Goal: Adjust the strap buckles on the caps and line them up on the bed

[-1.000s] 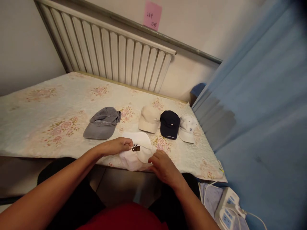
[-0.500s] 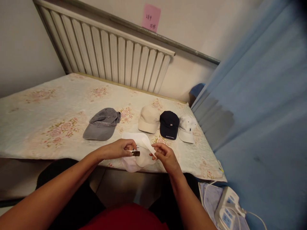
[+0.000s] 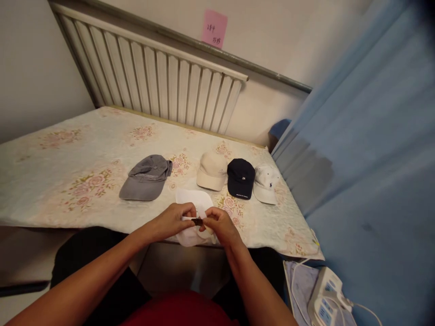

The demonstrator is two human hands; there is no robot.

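Note:
A white cap (image 3: 193, 197) lies at the front edge of the bed, partly hidden under my hands. My left hand (image 3: 178, 218) pinches one side of its back strap, beside a dark buckle (image 3: 197, 222). My right hand (image 3: 217, 222) is closed at the other side of the buckle, fingers on the strap's other end. The two hands nearly meet at the buckle; whether the strap is threaded through it I cannot tell. Beyond my hands sit a beige cap (image 3: 212, 171), a black cap (image 3: 241, 178) and a white cap with a small dark logo (image 3: 266, 183). A grey cap (image 3: 147, 177) is off to the left.
The caps rest on a flowered bed cover (image 3: 112, 140). A radiator (image 3: 152, 77) runs along the wall behind, under a pink note (image 3: 215, 29). A blue curtain (image 3: 367, 158) hangs at the right. A white power strip (image 3: 326, 294) with cables lies at the lower right.
My right hand has moved left with the strap end, up to the buckle. My left hand has shifted slightly right and down. The other caps have stayed where they were.

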